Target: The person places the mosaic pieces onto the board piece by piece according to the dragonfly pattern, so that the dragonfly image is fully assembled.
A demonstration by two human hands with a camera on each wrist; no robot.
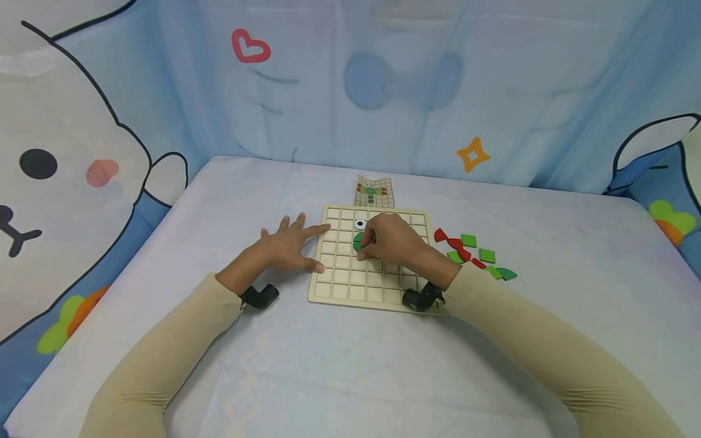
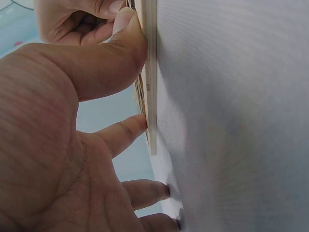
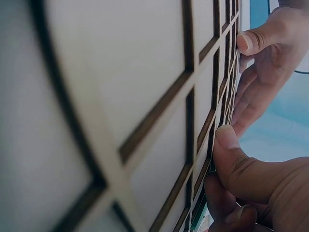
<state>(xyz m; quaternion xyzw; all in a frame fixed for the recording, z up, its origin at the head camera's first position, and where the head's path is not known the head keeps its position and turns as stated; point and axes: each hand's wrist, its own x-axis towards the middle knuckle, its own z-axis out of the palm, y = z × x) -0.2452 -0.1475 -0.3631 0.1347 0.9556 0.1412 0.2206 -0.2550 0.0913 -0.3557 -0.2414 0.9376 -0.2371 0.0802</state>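
Observation:
A wooden grid board (image 1: 342,275) lies on the table, with a white-and-black eye piece (image 1: 359,224) and green rounded pieces (image 1: 358,241) in its cells. My left hand (image 1: 287,246) is spread at the board's left edge, thumb and index finger touching it. In the left wrist view, the thumb (image 2: 113,63) presses that edge. Over the middle of the board, the fingers of my right hand (image 1: 391,237) are curled beside the green pieces. A sliver of a green piece (image 3: 213,166) shows between its thumb and fingers; the rest is hidden.
Red pieces (image 1: 440,235) and green pieces (image 1: 487,255) lie loose on the table right of the board. Behind the board stands a picture card (image 1: 375,192) printed with a grid pattern. A patterned curtain (image 1: 317,109) hangs along the table's far edge.

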